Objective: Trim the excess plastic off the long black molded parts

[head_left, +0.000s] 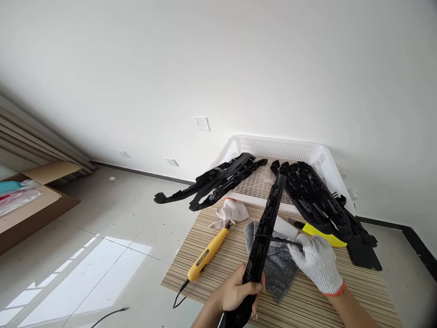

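Note:
My bare left hand (239, 288) is wrapped round the near end of a long black plastic strip (268, 223), which points away toward a white basket (273, 148). My right hand (317, 262), in a white knit glove with an orange cuff, pinches a thin dark tool (278, 240) whose tip lies across the strip. A grey cloth (282, 266) lies under both on the striped wooden table (211, 278).
The basket holds two piles of similar black strips (218, 182) (317, 200) that stick out past its rim. A yellow corded tool (206, 255), a spare white glove (232, 212) and a yellow-black scraper (324, 235) lie on the table. An open cardboard box (30, 205) stands on the floor at left.

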A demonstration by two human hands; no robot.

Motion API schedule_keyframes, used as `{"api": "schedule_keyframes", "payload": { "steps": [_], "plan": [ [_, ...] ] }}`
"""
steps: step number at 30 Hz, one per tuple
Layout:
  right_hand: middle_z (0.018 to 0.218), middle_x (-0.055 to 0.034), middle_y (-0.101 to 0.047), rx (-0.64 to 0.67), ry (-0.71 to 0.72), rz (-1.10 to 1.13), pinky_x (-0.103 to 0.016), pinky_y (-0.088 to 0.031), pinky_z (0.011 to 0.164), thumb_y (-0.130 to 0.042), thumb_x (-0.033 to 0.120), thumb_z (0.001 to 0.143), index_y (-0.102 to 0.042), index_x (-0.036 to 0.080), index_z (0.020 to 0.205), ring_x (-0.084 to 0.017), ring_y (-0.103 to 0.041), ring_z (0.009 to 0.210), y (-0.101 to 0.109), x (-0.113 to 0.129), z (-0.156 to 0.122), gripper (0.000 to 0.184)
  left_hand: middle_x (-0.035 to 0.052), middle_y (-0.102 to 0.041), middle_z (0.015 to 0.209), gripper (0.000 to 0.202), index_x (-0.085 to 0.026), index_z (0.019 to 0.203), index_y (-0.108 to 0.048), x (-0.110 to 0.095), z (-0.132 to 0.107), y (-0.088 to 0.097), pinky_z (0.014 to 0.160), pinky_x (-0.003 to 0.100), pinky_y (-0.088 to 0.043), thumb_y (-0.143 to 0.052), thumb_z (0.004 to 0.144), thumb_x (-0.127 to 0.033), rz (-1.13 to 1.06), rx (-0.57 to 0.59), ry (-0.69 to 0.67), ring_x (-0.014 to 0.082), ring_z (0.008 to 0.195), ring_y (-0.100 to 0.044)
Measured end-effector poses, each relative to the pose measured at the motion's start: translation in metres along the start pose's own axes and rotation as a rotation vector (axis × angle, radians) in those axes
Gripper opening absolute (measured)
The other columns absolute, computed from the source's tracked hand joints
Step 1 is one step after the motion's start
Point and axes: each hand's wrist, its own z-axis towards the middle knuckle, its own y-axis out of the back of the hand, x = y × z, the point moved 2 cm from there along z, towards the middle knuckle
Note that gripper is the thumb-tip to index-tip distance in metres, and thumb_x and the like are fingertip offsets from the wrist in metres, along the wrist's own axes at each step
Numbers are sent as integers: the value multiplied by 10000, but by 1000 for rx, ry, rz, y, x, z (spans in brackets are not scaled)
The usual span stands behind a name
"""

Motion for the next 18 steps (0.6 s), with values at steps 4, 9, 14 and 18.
{"api": "schedule_keyframes", "payload": {
  "steps": [4, 9, 14, 18],
  "plan": [
    [483, 19, -511, 7, 20, -13, -337, -311, 582, -563, 355, 988, -564, 217, 625, -157, -509, 467, 8, -1, 2, 388, 19, -623, 531, 290, -172, 836, -595, -1, 0, 1, 416, 226, -435, -659, 762, -446, 25, 22, -11, 139, 403, -546],
    [507, 3, -553, 3, 21, -53, -327, -326, 595, -581, 450, 973, -668, 182, 724, -166, -532, 490, 11, 1, 1, 376, 24, -630, 538, 293, -166, 803, -595, -6, -1, 0, 456, 217, -439, -660, 812, -451, 70, 21, -46, 128, 432, -557],
    [446, -26, -530, 123, -67, -80, -310, -267, 571, -556, 647, 929, -690, 185, 651, -160, -495, 463, 12, 4, 2, 556, 18, -631, 543, 321, -169, 841, -588, -8, -2, -2, 444, 237, -473, -698, 805, -468, 24, 26, -29, 148, 440, -583],
    [450, -50, -554, 259, -113, -72, -315, -227, 560, -467, 703, 953, -741, 179, 703, -166, -502, 444, 16, 7, 7, 642, 24, -639, 540, 346, -158, 843, -599, -14, -2, -6, 471, 235, -495, -700, 828, -488, -4, 61, -55, 146, 455, -599]
  ]
}}
